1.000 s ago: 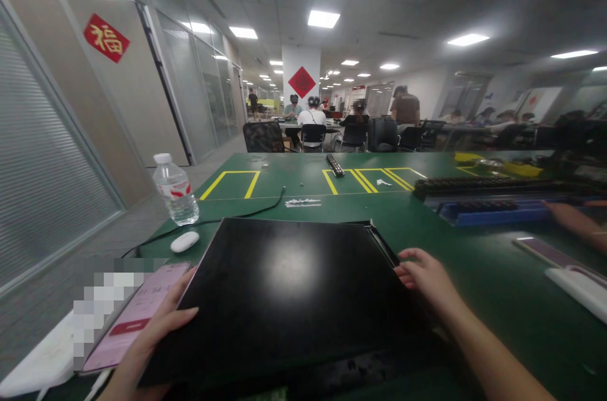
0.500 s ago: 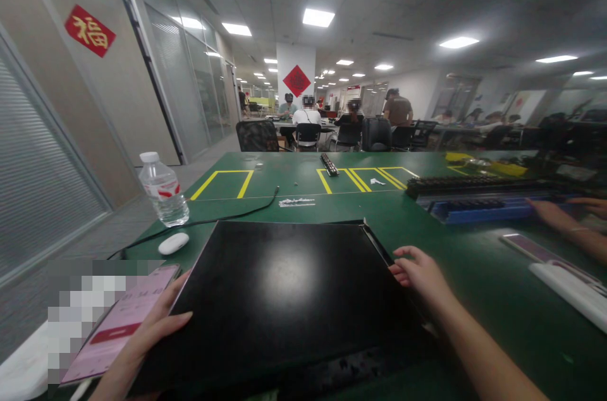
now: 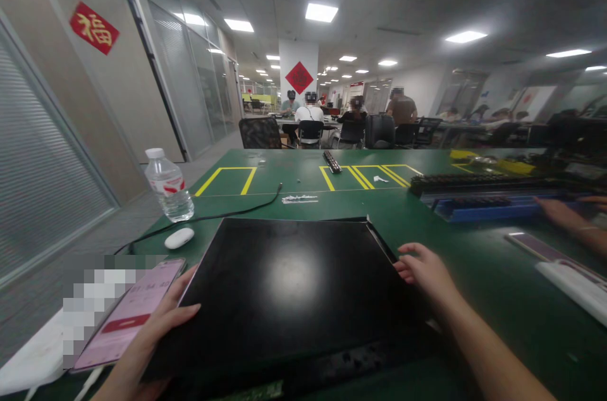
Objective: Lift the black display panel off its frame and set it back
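Observation:
A large flat black panel (image 3: 289, 287) lies on the green table (image 3: 478, 262) right in front of me. My left hand (image 3: 159, 328) grips its left edge, thumb over the top face. My right hand (image 3: 424, 271) holds the right edge with the fingers curled against it. A phone (image 3: 128, 312) with a pink screen lies on the table just left of my left hand.
A water bottle (image 3: 168, 186), a white earbud case (image 3: 179, 238) and a black cable (image 3: 227, 214) sit at the left. Black and blue trays (image 3: 478, 195) stand at the right, where another person's hands (image 3: 562, 214) rest beside a phone (image 3: 535, 246). People sit at far tables.
Both hands keep their hold on the panel's edges. Only the view has shifted slightly; the panel stays in place.

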### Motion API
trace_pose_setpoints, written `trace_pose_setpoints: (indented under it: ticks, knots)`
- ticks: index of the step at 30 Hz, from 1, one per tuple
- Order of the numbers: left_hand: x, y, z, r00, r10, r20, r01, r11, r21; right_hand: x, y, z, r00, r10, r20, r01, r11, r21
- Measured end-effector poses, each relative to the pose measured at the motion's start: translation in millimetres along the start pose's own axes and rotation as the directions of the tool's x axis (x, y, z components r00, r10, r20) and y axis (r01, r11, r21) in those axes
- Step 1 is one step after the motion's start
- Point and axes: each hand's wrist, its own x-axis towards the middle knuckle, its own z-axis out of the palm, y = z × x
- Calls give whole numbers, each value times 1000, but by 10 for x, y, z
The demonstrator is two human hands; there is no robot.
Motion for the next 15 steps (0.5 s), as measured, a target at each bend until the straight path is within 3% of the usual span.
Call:
trace_pose_setpoints:
  ticks: [3, 15]
  knots:
    - [-3, -12, 13, 1000, -19, -23, 21, 998, 66, 18, 25, -8, 1000, -11, -13, 11, 1000, -6]
    - [64, -64, -16, 1000, -26, 11, 25, 997, 72, 44, 92, -38, 997, -75, -33, 71, 992, -108]
